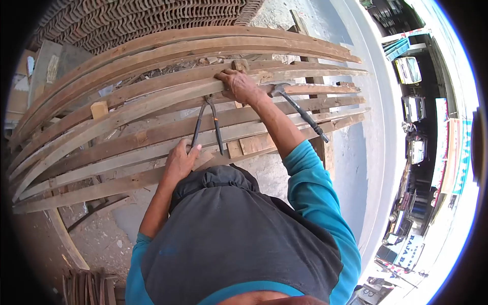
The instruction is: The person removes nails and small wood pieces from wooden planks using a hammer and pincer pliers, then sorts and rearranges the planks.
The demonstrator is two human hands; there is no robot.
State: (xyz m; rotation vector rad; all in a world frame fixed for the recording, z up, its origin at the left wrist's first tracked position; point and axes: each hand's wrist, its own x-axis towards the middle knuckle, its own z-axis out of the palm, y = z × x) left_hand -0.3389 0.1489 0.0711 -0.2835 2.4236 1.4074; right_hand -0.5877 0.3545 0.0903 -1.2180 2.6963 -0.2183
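Note:
Long wooden beams point(152, 104) lie side by side across the view. My left hand point(181, 160) is closed round one handle of the pincers point(206, 117), whose jaws rest against a beam; the other handle stands apart, untouched. With fingers bent over a beam near a small wood block point(240, 65), my right hand point(238, 86) is closed on the wood. Just right of that wrist lies a hammer point(302, 113), its head on a beam and its dark handle pointing down to the right.
Stacked roof tiles point(147, 20) fill the top left. Cross timbers point(315, 76) run beneath the beams. A pale ledge point(373, 127) borders the right side, with parked vehicles point(417, 109) beyond it. More wood pieces point(89, 287) stand at the bottom left.

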